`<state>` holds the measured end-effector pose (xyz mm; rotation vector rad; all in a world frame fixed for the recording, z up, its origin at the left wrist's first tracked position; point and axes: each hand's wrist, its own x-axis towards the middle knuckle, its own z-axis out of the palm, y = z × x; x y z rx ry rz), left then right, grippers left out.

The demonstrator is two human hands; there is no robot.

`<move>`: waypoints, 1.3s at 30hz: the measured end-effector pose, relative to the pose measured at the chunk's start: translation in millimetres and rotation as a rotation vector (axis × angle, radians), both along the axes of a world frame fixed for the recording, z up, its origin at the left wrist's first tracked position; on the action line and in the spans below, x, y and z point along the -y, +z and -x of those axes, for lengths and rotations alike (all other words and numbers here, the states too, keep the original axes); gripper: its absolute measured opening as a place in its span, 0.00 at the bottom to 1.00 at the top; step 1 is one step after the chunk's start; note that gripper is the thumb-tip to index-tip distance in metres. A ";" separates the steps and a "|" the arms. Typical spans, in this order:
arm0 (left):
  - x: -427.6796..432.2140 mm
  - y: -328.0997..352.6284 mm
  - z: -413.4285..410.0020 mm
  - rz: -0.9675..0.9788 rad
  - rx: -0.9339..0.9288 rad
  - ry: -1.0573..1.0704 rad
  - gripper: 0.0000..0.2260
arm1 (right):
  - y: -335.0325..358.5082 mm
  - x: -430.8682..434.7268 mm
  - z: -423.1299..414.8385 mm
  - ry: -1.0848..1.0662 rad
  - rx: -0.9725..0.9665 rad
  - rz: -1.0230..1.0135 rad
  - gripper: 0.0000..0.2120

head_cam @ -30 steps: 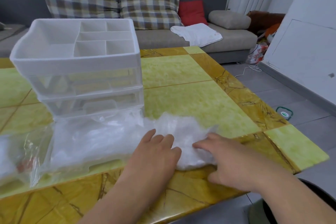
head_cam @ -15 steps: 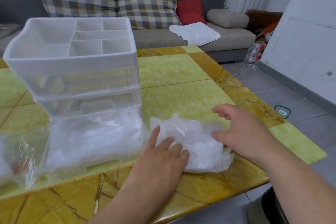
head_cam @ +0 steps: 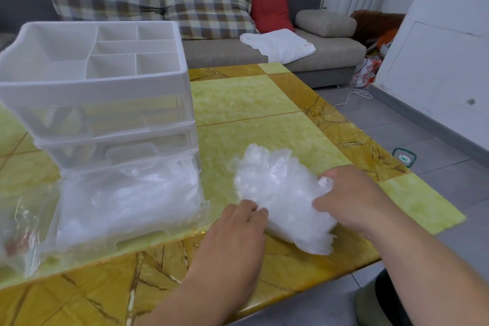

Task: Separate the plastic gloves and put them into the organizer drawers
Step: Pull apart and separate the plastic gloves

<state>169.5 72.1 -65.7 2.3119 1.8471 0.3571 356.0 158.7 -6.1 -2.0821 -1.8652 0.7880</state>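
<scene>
left hand (head_cam: 238,222): bent fingertips at left edge of glove wad (head_cam: 275,188), grip unclear
right hand (head_cam: 349,198): clutching wad's right side
glove wad: between hands, near front edge of counter (head_cam: 238,98)

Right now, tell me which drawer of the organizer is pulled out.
The bottom drawer: it sticks out toward the person and holds plastic gloves, while the middle drawer and top drawer sit pushed in.

The fingertips of the right hand (head_cam: 352,194) were buried in the heap of plastic gloves (head_cam: 277,188), whose single gloves could not be told apart. The left hand (head_cam: 235,235) covered the heap's near edge; its grip was unclear. A clear bag (head_cam: 18,233) at the left was cut off, contents blurred.
</scene>
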 end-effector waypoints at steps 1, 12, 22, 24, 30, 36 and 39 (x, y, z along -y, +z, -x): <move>0.2 -1.0 0.3 0.009 -0.003 -0.019 0.18 | 2.1 1.1 0.4 0.005 0.017 0.009 0.14; 0.7 7.3 0.6 -0.055 0.194 -0.035 0.20 | 15.8 6.9 2.6 0.125 0.213 0.070 0.36; -4.4 5.2 1.4 0.187 0.754 0.115 0.21 | 17.8 15.0 13.4 0.177 0.086 -0.219 0.13; -7.3 8.1 0.7 0.260 0.995 0.239 0.20 | 19.6 23.4 23.7 0.245 0.001 -0.287 0.10; -13.5 23.5 3.8 0.628 1.866 0.482 0.29 | 9.1 52.3 59.5 0.599 -0.113 -0.377 0.04; -8.6 29.5 14.2 0.764 1.880 0.503 0.29 | 4.7 64.4 69.5 0.869 -0.146 -0.236 0.05; -6.1 31.7 10.1 0.734 1.896 0.515 0.14 | 13.8 62.8 61.6 0.810 -0.282 -0.161 0.07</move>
